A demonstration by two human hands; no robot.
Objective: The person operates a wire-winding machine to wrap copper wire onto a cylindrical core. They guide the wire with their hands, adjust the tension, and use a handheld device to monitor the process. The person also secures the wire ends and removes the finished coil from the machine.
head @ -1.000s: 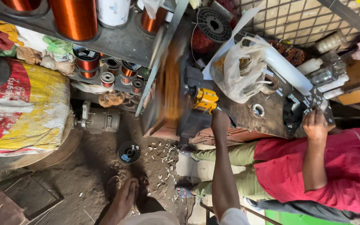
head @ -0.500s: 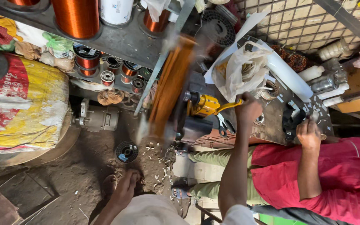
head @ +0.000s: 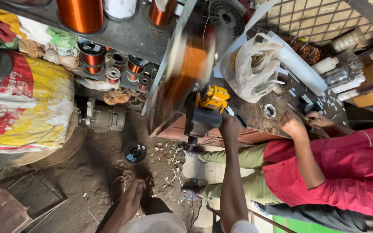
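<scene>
My right hand [head: 230,126] reaches up to a yellow and black winding tool [head: 211,100] on the bench edge, its fingers closed on the tool's dark handle. Just left of it a coil of copper wire [head: 186,71] shows as an orange blur of spinning. My left hand [head: 131,196] hangs low by my knee and feet above the dirt floor, fingers loose and holding nothing.
A co-worker in a red shirt [head: 337,168] sits at right, both hands [head: 293,124] busy on the metal bench [head: 255,114]. A plastic bag [head: 251,64], copper spools [head: 82,15], a shelf of small spools [head: 113,73], a motor [head: 102,118] and a printed sack [head: 26,108] surround me.
My right hand swung right and up, then back left to the tool's handle. The copper coil kept turning. The co-worker's hands shifted left on the bench.
</scene>
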